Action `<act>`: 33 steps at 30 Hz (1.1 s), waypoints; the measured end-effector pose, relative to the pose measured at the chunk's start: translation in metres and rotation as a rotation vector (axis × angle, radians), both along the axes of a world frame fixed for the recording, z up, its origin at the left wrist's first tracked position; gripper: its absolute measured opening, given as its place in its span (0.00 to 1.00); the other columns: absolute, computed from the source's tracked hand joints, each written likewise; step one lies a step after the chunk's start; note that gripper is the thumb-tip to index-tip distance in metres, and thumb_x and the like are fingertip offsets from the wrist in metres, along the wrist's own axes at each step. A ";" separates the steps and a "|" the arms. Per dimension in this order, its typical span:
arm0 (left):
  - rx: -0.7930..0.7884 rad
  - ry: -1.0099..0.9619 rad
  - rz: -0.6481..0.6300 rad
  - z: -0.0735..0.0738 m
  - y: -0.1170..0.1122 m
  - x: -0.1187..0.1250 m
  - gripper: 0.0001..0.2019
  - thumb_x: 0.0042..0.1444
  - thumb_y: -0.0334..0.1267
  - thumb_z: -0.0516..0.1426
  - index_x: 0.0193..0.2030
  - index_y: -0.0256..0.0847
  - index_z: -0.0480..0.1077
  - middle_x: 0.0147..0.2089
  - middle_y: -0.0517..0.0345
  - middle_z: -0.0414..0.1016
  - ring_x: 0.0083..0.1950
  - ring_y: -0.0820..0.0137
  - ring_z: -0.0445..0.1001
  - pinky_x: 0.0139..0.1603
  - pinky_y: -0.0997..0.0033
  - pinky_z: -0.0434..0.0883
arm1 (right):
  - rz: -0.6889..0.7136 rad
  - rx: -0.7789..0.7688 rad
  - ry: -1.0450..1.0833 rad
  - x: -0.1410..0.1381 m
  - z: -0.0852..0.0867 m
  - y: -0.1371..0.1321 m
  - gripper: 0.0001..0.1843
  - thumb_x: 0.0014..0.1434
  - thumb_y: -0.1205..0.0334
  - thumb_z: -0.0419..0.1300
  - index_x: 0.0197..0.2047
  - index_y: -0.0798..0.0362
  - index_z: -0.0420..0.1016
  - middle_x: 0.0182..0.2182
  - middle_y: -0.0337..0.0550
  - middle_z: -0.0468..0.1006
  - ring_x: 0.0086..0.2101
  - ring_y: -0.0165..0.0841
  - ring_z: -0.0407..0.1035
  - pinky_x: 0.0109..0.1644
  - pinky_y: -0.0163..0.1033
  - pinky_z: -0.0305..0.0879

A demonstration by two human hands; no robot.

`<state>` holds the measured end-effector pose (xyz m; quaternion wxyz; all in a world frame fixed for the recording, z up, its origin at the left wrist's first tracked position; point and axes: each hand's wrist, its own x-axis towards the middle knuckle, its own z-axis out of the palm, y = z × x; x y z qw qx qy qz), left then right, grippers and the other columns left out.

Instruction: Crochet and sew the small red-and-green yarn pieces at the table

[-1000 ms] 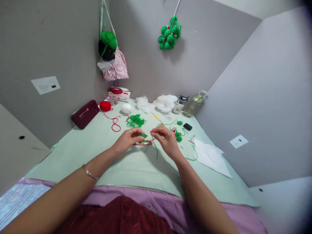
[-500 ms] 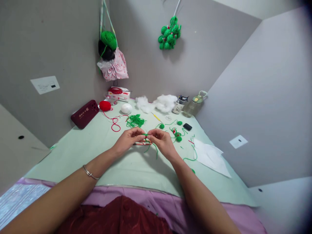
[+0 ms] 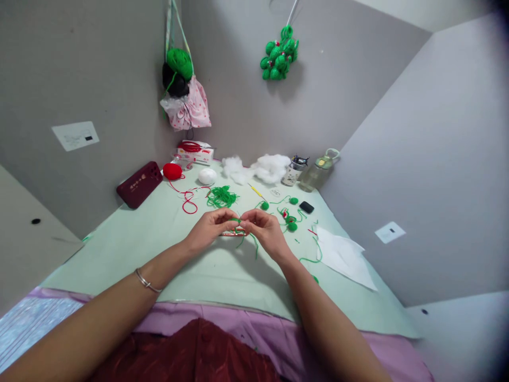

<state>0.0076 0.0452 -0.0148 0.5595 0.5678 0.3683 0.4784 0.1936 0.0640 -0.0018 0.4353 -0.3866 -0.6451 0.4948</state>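
Observation:
Fingertips of my left hand (image 3: 209, 228) and my right hand (image 3: 264, 231) meet over the front middle of the table, both pinching a small piece of green yarn (image 3: 235, 219). Loose green ends (image 3: 254, 245) dangle below my right fingers. Just under the hands shows a thin reddish tool (image 3: 234, 233), perhaps scissors, partly hidden by them. Beyond my left hand lies a tangled heap of green yarn (image 3: 221, 197). To the right of my right hand are small green crocheted balls (image 3: 292, 226) with yarn tails and a bit of red.
A red yarn ball (image 3: 172, 171), white yarn ball (image 3: 207, 176), maroon phone (image 3: 139, 184) and white stuffing (image 3: 271, 168) line the back. A yellow-handled hook (image 3: 255, 189), pen cup (image 3: 293, 171), bottle (image 3: 319, 171), black case (image 3: 306, 207) and white sheets (image 3: 344, 257) lie about.
My hands stay nearly in place, still pinching the green yarn. Their fingertips have drawn slightly closer, and the red spot between them no longer shows. The view has shifted slightly.

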 end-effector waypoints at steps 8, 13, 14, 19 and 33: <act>-0.054 0.070 0.012 0.004 0.000 -0.002 0.14 0.53 0.46 0.63 0.40 0.39 0.75 0.36 0.60 0.72 0.36 0.71 0.67 0.39 0.71 0.63 | -0.055 0.510 -0.293 0.018 0.005 0.006 0.05 0.61 0.62 0.64 0.37 0.49 0.82 0.31 0.41 0.74 0.35 0.32 0.68 0.39 0.38 0.63; -0.037 0.082 0.031 0.005 -0.001 -0.002 0.13 0.53 0.46 0.62 0.40 0.39 0.74 0.37 0.60 0.71 0.36 0.70 0.66 0.38 0.71 0.62 | -0.059 0.636 -0.441 0.021 0.005 0.005 0.07 0.63 0.66 0.62 0.39 0.47 0.82 0.31 0.41 0.73 0.34 0.32 0.68 0.38 0.38 0.62; -0.035 0.084 0.030 0.005 -0.001 -0.002 0.13 0.54 0.46 0.62 0.40 0.39 0.74 0.37 0.59 0.71 0.36 0.70 0.66 0.38 0.71 0.62 | -0.063 0.646 -0.460 0.021 0.005 0.005 0.07 0.63 0.67 0.61 0.39 0.47 0.82 0.32 0.41 0.73 0.34 0.32 0.68 0.39 0.38 0.62; 0.001 0.106 0.024 0.005 -0.001 -0.003 0.13 0.55 0.46 0.61 0.40 0.39 0.73 0.39 0.58 0.71 0.38 0.69 0.66 0.40 0.70 0.62 | -0.069 0.681 -0.496 0.022 0.006 0.006 0.08 0.63 0.69 0.61 0.38 0.48 0.81 0.32 0.41 0.73 0.35 0.32 0.68 0.39 0.38 0.63; 0.062 0.121 -0.100 0.005 0.000 -0.004 0.10 0.58 0.45 0.58 0.38 0.40 0.71 0.40 0.57 0.73 0.43 0.65 0.71 0.48 0.67 0.64 | 0.045 0.661 -0.495 0.024 0.007 0.006 0.07 0.65 0.66 0.60 0.39 0.48 0.80 0.34 0.41 0.72 0.35 0.31 0.68 0.39 0.37 0.63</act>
